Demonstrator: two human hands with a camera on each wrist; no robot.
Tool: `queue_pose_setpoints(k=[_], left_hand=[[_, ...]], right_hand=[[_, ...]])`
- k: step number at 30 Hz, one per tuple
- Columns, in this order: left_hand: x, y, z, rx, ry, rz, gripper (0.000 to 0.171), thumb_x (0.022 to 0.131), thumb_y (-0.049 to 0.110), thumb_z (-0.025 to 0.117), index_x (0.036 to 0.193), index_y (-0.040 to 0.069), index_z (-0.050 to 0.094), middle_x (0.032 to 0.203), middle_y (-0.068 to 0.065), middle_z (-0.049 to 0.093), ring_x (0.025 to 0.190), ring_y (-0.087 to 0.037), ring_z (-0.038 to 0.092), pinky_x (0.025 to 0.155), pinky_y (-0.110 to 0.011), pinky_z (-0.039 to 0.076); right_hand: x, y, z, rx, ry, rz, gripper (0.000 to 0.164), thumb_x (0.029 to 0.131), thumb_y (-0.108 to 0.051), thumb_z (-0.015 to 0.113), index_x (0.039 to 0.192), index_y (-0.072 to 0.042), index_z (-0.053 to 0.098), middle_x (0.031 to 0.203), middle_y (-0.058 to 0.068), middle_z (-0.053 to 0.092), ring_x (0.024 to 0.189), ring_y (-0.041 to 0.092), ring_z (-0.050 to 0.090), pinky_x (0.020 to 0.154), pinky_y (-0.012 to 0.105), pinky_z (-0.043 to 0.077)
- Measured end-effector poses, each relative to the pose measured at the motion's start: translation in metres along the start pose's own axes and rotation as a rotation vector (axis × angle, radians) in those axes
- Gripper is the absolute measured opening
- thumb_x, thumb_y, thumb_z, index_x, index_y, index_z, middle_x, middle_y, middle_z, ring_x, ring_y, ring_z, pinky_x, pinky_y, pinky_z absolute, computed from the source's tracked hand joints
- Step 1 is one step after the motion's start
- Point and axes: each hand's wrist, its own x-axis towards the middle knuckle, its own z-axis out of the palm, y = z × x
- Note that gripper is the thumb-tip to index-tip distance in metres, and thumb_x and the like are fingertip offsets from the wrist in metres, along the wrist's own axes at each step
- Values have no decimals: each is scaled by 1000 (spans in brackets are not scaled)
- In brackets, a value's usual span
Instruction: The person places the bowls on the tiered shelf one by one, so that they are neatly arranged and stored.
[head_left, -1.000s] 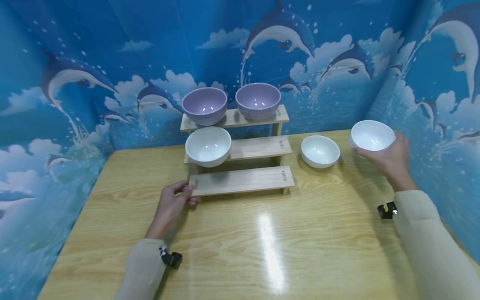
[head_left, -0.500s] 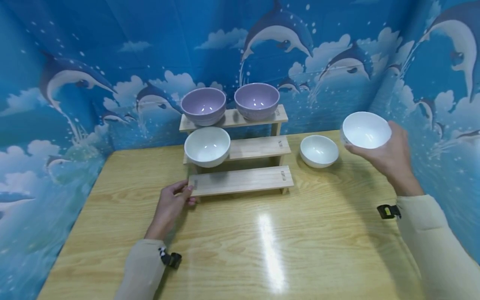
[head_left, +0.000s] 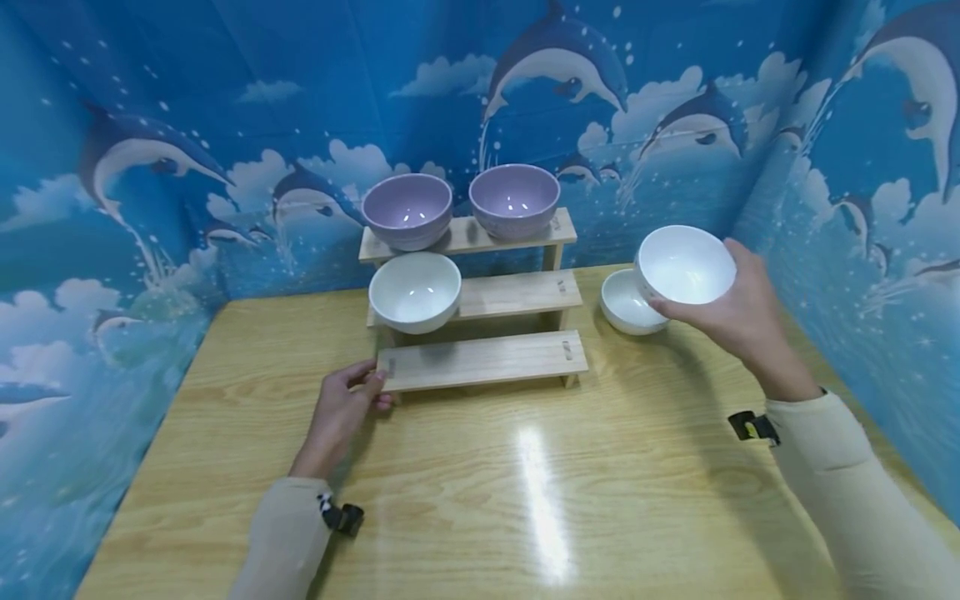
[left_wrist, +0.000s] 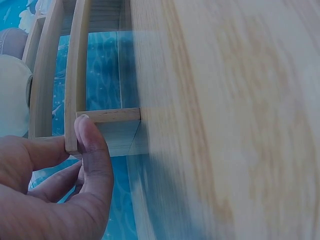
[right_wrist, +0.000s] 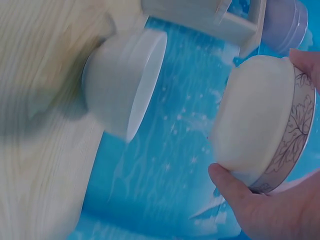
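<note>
My left hand pinches the left end of the lowest step of a three-tier wooden rack, thumb and fingers on the board's edge in the left wrist view. On the right, my right hand grips a white bowl by its side, off the table and tilted toward me. The right wrist view shows a leaf-patterned band below this bowl's rim. Another white bowl stands on the table, partly hidden behind the held one in the head view.
Two purple bowls sit on the rack's top step. A white bowl rests at the left of the middle step. The wooden table meets a blue dolphin-printed cloth at the back and sides.
My right hand has lifted the white bowl and carried it left, so it now overlaps the bowl on the table in the head view. The left hand stays on the rack.
</note>
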Motion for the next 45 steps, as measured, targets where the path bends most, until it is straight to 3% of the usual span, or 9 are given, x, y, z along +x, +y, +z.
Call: queue_pose_setpoints(k=[5, 11, 18, 29, 45], left_hand=[[0, -1, -1, -4, -5, 5, 49, 105, 13, 56, 151, 4, 44, 129, -19, 53, 88, -18, 68, 81, -26, 64], [0, 0, 0, -6, 1, -4, 48, 105, 12, 55, 151, 3, 44, 130, -19, 53, 87, -16, 68, 81, -26, 64], [0, 1, 0, -4, -1, -9, 48, 106, 13, 55, 151, 4, 44, 129, -18, 53, 88, -17, 68, 81, -26, 64], [-2, 1, 0, -5, -1, -10, 48, 106, 13, 54, 152, 3, 43, 130, -19, 52, 88, -16, 67, 81, -26, 64], [-1, 1, 0, 14, 1, -19, 49, 106, 14, 55, 152, 5, 43, 129, -18, 53, 87, -16, 67, 80, -26, 64]], right_hand=[[-1, -11, 12, -30, -53, -12, 123, 74, -46, 90, 162, -6, 14, 154, 29, 28, 129, 51, 40, 90, 70, 51], [-2, -22, 25, 14, -97, -56, 119, 73, -42, 92, 161, -7, 21, 152, 27, 32, 129, 48, 42, 90, 69, 52], [-4, -36, 36, 14, -148, -64, 125, 70, -45, 92, 162, -7, 15, 156, 27, 27, 132, 49, 39, 95, 70, 49], [-4, -57, 53, 39, -206, -117, 123, 69, -42, 94, 161, -7, 21, 150, 25, 34, 127, 44, 44, 94, 66, 53], [-2, -80, 83, 46, -278, -162, 124, 64, -50, 94, 159, -10, 26, 147, 20, 37, 123, 38, 49, 93, 61, 55]])
